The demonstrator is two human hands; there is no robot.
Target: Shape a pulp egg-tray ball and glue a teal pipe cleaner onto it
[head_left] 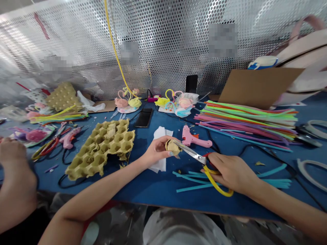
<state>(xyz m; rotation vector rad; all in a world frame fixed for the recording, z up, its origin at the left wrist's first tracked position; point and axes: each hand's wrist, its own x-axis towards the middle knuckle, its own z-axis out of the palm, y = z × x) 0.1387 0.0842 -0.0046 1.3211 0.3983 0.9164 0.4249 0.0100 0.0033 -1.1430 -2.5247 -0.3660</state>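
Scissors (191, 153) aimed up-left at carton scrap (171, 147) in left hand (157, 151), right grip (232, 172) shut on them

No words, numbers or logos can be read anywhere. Pixelated patches (223, 40) cover several spots on the perforated metal sheet (163, 44), hiding whatever lies under them. The steel blades of the yellow-handled scissors (190, 153) and the pink hot glue gun (194, 137) just beside them show no legible marking, and the white-and-blue packet (263, 62) near that sheet is too small to read.
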